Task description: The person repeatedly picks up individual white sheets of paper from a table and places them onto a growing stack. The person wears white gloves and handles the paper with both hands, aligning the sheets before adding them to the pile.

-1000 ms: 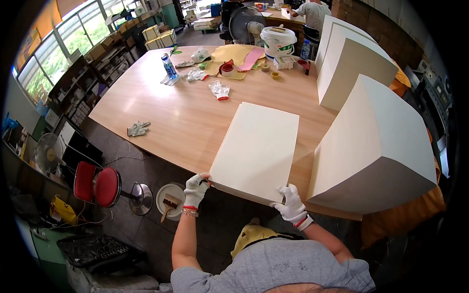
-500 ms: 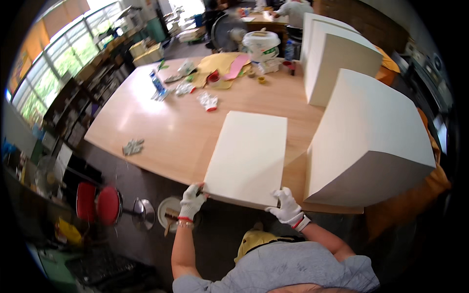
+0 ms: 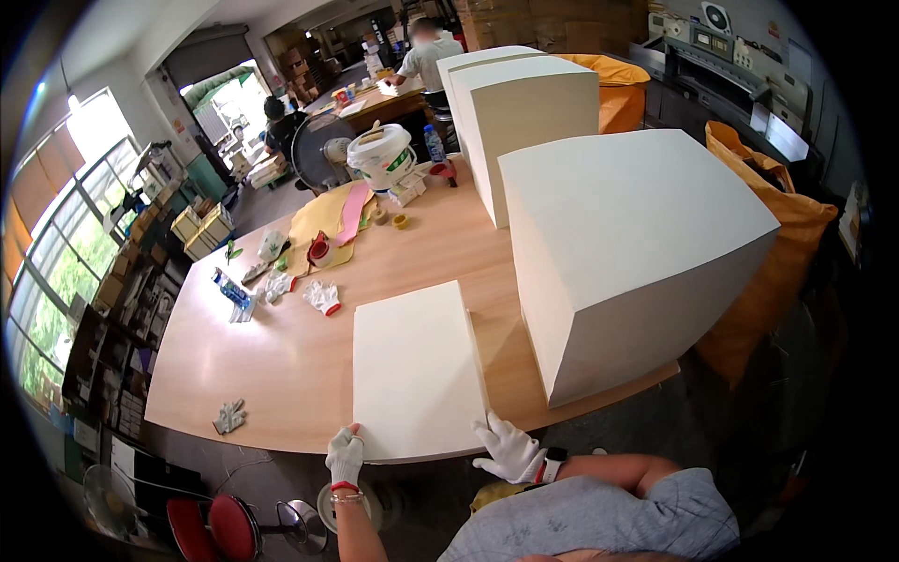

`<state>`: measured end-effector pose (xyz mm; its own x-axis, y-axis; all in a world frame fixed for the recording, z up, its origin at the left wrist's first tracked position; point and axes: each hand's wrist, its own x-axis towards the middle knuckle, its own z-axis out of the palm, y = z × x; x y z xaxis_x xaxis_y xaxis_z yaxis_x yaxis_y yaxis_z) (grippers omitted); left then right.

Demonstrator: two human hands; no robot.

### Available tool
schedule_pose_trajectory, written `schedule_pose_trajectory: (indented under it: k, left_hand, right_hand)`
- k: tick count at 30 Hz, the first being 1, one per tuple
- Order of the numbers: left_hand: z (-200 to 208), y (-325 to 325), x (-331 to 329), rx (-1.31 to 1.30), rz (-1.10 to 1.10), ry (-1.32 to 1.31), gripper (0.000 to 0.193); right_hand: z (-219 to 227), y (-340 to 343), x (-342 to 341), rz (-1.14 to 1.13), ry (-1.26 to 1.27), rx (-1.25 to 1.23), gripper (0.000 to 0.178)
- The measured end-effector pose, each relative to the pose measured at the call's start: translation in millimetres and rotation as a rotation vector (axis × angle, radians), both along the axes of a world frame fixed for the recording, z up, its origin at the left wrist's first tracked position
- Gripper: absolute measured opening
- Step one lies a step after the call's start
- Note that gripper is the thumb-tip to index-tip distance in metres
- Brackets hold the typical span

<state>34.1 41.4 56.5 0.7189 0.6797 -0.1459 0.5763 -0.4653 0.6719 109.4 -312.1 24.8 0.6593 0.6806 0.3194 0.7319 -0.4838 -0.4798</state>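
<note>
Head camera: I have a low rectangular stack of smooth white sheets (image 3: 417, 370) lying flat on the pale wood-grain tabletop (image 3: 281, 375), its near edge right by the tabletop's near rim. The white-gloved left hand (image 3: 345, 456) is at the stack's near left corner with its fingers curled in; from my end I cannot tell whether they pinch the sheets or only rest against them. The white-gloved right hand (image 3: 510, 451) is at the near right corner, thumb and forefinger spread apart, the forefinger's tip by the stack's side.

To the right, across a bare strip of wood, I see a tall white block of stacked sheets with a curved top (image 3: 637, 225); two more tall white blocks (image 3: 534, 103) stand close together behind it. A crumpled grey glove (image 3: 229, 417) lies well to the left, and a loose white glove with a red cuff (image 3: 322, 298) lies past the stack's far left corner. Farther off I make out a blue-labelled bottle (image 3: 231, 288), a roll of red tape (image 3: 319, 251) and a white plastic bucket (image 3: 381, 155).
</note>
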Motion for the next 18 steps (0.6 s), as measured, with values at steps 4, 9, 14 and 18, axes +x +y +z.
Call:
schedule_pose_trajectory:
  k: [4,9,14,18]
  left_hand:
    - [-3.7,2.1,5.4,0.084,0.018,0.067,0.033]
    - [-6.9,3.2,8.9,0.046,0.038,0.088,0.032]
    - [-19.0,11.1,8.1,0.181,-0.050,0.050,0.031]
    - [-65.0,64.2,11.4,0.234,-0.029,-0.127,0.061]
  right_hand:
    - [0.3,2.6,-4.2,-0.035,-0.026,-0.069,0.089]
    - [-4.7,5.4,-5.9,-0.072,-0.028,-0.109,0.096]
    - [-7.7,3.1,-12.8,-0.135,0.048,-0.101,0.094]
    - [30.3,-52.2,29.6,0.248,0.341,0.003,0.070]
